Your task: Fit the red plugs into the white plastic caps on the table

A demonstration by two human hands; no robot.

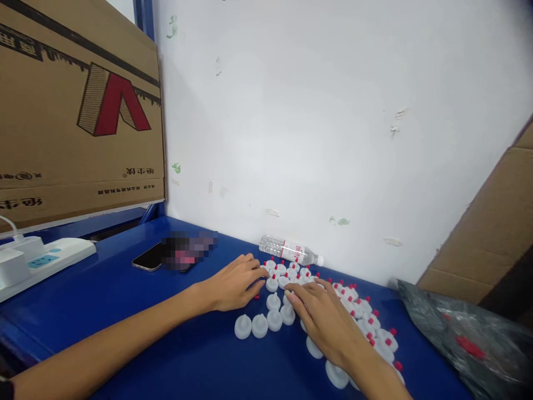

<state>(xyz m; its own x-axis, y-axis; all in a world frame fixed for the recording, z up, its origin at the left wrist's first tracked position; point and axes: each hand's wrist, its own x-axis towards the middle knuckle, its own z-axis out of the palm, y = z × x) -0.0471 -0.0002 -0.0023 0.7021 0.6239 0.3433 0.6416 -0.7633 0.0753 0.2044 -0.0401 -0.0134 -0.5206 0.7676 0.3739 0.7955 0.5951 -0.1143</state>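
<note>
White round plastic nozzles with red tips (272,285) cluster before the clear plastic bottle (290,251), probably for easy reach; untipped white nozzles (260,326) stand farther from it. The left hand (240,282) and right hand (327,315) are apart, curled among them; any grip, I cannot tell.

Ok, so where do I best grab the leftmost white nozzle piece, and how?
I'd pinch the leftmost nozzle piece by its round base, coming from its left: that side is open, while the neighbouring nozzle piece sits close on its right. The base is broad; the upright nozzle is narrower.
</note>
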